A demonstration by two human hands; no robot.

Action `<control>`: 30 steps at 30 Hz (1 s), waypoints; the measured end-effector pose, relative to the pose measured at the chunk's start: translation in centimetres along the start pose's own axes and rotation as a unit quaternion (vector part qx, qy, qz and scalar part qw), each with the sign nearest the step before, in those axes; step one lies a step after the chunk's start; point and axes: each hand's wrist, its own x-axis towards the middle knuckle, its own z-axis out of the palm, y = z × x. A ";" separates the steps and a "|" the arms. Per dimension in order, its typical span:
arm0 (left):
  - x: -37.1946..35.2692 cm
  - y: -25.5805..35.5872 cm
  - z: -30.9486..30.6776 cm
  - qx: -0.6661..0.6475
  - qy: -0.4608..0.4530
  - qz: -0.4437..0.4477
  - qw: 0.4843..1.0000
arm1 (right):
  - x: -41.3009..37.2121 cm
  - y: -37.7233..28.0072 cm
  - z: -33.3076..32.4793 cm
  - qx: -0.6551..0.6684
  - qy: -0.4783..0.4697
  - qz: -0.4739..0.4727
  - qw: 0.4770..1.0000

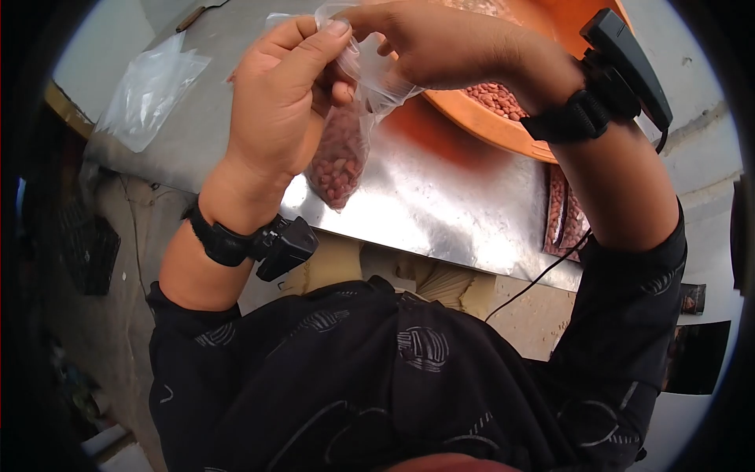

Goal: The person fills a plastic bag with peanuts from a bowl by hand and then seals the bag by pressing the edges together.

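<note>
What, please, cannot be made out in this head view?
Head view:
- Bag mouth: covered by the left hand and right hand.
- Basin: cut off by top edge, partly behind right hand.
- Filled packs: mostly behind right arm.
- Tool at top edge: cut off, too small to identify.

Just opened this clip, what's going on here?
A person stands at a metal table, holding a small clear bag partly filled with peanuts above it. The left hand grips the bag's upper part, and the right hand pinches its open top. Behind it sits an orange basin of loose peanuts. Empty plastic bags lie to the left, and filled packets lie at the table's right edge.
</note>
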 end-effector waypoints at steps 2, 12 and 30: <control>-0.1 -0.3 0.1 0.010 0.004 -0.011 1.000 | -0.4 0.5 -0.9 0.006 -0.076 0.058 0.995; 2.0 -1.0 -0.2 -0.010 -0.066 -0.092 0.994 | -6.4 12.5 -5.8 0.212 -0.046 0.376 0.901; 0.5 -4.2 0.7 -0.151 0.013 -0.098 0.984 | -11.6 23.9 2.9 0.049 -0.212 0.406 0.887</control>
